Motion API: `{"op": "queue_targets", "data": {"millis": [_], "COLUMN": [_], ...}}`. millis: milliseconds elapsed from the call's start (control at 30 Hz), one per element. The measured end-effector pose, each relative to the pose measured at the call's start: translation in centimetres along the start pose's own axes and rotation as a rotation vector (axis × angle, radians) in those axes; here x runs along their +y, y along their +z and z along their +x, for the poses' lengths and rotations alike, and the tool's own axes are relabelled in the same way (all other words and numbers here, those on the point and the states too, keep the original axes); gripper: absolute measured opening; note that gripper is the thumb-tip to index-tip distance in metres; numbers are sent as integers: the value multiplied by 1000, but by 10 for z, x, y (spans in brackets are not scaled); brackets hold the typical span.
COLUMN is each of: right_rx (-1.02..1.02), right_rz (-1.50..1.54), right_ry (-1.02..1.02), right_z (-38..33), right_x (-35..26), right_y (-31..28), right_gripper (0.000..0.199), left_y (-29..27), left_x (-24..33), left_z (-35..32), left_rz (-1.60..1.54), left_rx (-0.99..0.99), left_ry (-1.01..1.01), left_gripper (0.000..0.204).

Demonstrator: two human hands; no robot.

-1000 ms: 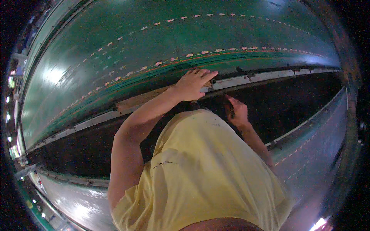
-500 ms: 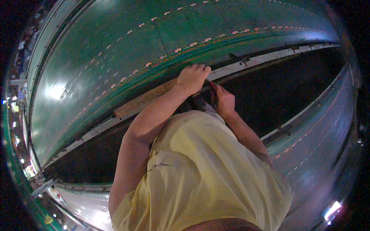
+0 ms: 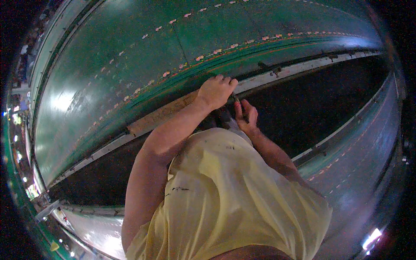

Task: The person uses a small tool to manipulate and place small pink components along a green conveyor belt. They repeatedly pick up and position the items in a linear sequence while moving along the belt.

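Note:
My left hand (image 3: 216, 92) is closed, knuckles up, over the near edge of a long green table (image 3: 143, 65). Whatever lies under its fingers is hidden. A little nearer and to the right, my right hand (image 3: 247, 116) is closed with its fingertips pinched upward. A thin dark piece (image 3: 236, 99) shows between the two hands, too small and dim to name. Just left of my left hand, a light brown board (image 3: 164, 113) lies along the pale rail (image 3: 294, 73) of the table edge.
Rows of small pink marks (image 3: 199, 58) run along the green table. A dark floor strip (image 3: 320, 99) separates it from a second long table (image 3: 359, 143) behind me on the right. Small dark fittings (image 3: 277, 71) sit on the rail. Bright lamps (image 3: 372, 238) glow at the rim.
My right hand has shifted slightly left, and its fingers now point more upward. My left hand stays at nearly the same spot on the table edge.

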State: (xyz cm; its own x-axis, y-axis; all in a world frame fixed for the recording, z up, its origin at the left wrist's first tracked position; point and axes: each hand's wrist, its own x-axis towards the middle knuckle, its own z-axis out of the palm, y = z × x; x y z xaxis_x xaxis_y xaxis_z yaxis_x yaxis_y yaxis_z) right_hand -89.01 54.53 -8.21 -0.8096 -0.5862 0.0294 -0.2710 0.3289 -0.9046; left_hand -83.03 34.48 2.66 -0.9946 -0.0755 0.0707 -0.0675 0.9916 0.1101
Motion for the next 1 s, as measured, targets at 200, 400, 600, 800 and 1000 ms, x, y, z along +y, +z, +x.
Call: {"op": "queue_targets", "data": {"millis": [200, 400, 600, 800, 1000], "right_rx": [-76, -504, -427, 1, 432], "right_rz": [705, 1596, 987, 502, 412], "right_ry": [795, 1148, 952, 550, 193], "right_z": [-2, 16, 25, 12, 45], "right_x": [-40, -32, -38, 20, 47], "right_y": [4, -12, -34, -41, -35], "right_gripper": [35, 37, 32, 21, 21], "left_y": [0, -5, -21, -27, -52], "left_x": [1, -1, -2, -28, -21], "left_z": [0, 0, -8, -37, -44], "left_rz": [-33, -17, -264, -216, -292], "left_rx": [-76, -106, 65, -143, -119], "left_ry": [-33, -41, -246, -377, -298], "left_gripper": [29, 39, 45, 60, 60]}}
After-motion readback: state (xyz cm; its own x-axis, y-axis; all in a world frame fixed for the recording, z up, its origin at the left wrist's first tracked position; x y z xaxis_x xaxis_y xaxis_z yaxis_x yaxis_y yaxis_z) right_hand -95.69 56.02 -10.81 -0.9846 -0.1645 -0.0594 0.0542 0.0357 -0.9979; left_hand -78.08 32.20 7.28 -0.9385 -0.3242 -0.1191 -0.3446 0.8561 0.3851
